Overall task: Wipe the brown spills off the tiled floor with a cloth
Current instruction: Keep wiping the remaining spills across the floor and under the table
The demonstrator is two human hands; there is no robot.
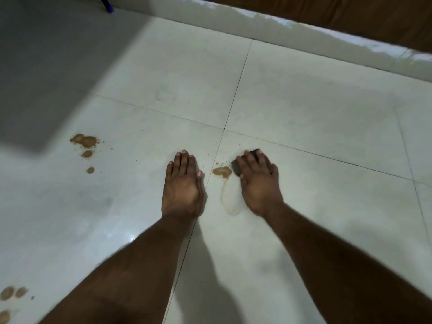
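1. Nearest, by the floor's (304, 108) left edge, low in view, sit two or three brown blots (8, 293), untouched and well apart from both hands.

2. The left hand (183, 183) lies flat on the tile, fingers straight and together, holding nothing; I judge it a prop for the body's weight.

3. The right hand (258, 181) presses a dark cloth (236, 168) to the floor, fingers spread over it rather than curled round it. Only the cloth's left edge and far corner show past the fingers.

4. A pale wet streak (230, 198) runs from beside the right wrist up toward the cloth, its long axis near-to-far.

5. The spill (222, 172) in hand lies just left of the cloth's left edge, touching or nearly so, between the two hands and beside the grout line. The right hand is the nearer working hand; the coming stroke likely needs a short sweep leftward over the spill.

6. Farther left, toward the shadowed side, a larger cluster (85, 142) of brown puddles and drops waits, nearer the left hand than the right.

7. Farthest, a pale skirting (268, 29) bounds the floor's far edge.
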